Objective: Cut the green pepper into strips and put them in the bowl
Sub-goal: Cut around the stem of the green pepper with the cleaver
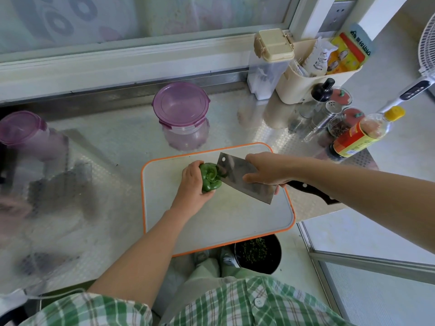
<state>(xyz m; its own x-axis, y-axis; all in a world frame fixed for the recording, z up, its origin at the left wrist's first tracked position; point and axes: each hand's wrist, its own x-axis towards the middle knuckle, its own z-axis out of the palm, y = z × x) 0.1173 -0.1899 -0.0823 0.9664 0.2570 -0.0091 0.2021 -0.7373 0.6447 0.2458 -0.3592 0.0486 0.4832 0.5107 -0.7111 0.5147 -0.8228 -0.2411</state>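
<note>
Since the pepper (210, 177) seems light, hollow and slick, the left hand (191, 182) clasps its side opposite the cleaver (237, 177) the right hand (266, 169) grips.

The left hand (191, 182) covers the left side of the green pepper (209, 178); the cleaver (242, 180) screens its right. The right hand (266, 169) and forearm hide much of the handle. At the counter's left end, a blurred purple-lidded container (21, 130) is cropped.
</note>
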